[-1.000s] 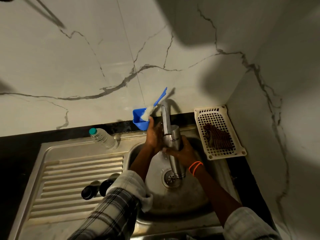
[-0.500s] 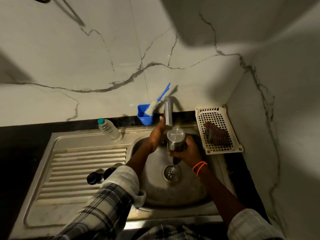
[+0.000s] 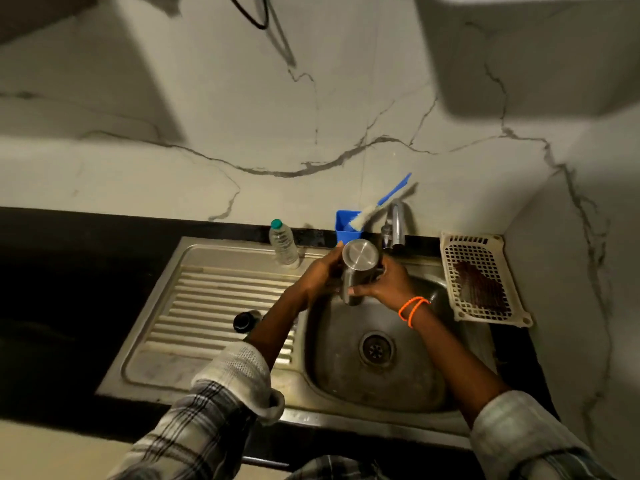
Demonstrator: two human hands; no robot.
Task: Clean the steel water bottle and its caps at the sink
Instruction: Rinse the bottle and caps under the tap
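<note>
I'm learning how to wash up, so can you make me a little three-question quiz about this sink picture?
1. True or false: both hands hold the steel water bottle over the sink.
2. What sits in the cream basket? A) a sponge B) a brown cloth C) a spoon
3. Fill in: a black cap rests on the ribbed ____.

Key
1. True: the left hand and right hand both grip it.
2. B
3. draining board
</note>
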